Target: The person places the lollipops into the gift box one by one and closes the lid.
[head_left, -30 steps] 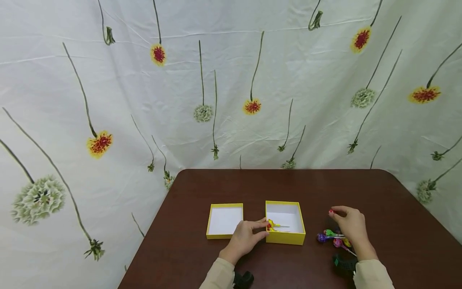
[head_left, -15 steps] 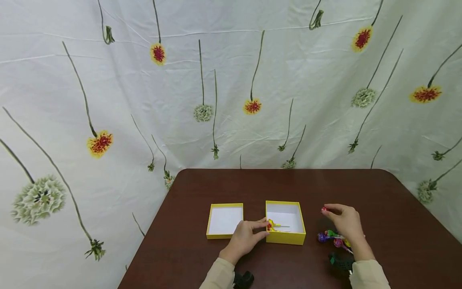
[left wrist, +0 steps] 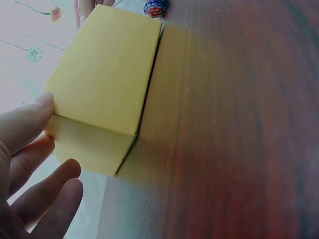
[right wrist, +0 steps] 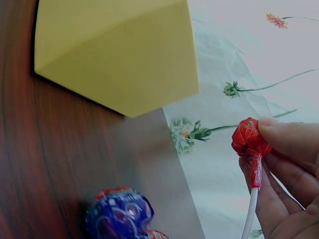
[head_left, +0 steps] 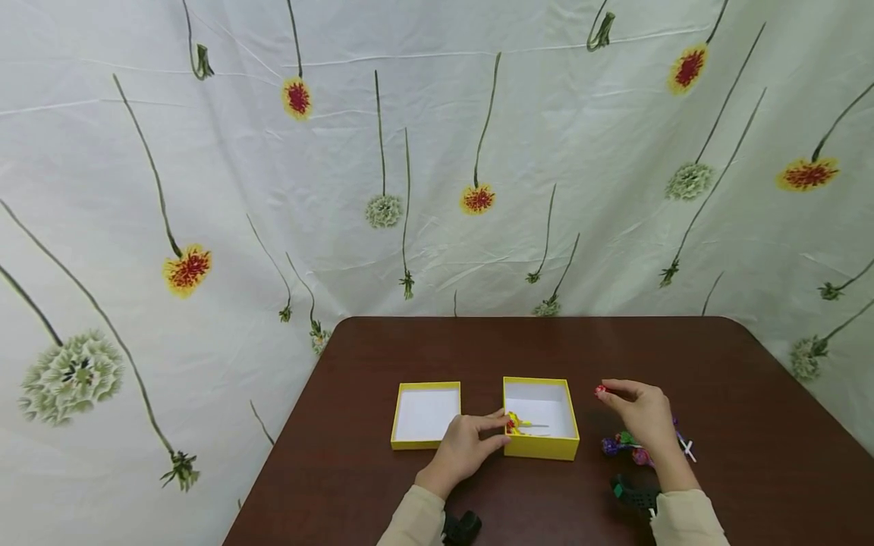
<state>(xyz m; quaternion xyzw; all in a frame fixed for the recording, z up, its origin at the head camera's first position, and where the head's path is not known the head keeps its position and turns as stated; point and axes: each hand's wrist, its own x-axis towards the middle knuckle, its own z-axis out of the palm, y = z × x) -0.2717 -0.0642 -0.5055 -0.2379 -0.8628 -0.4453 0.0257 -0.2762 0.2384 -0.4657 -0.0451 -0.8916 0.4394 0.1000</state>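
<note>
While my right hand point(head_left: 645, 415) pinches a red lollipop point(right wrist: 245, 138), white stick point(right wrist: 250, 211) pointing away from the yellow box point(head_left: 541, 449), that box lies left of this grip, my nearer left hand point(head_left: 464, 446) touching it.

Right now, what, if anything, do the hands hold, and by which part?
The right hand pinches a red lollipop by its head; the left hand holds the yellow box at its near-left upper corner.
</note>
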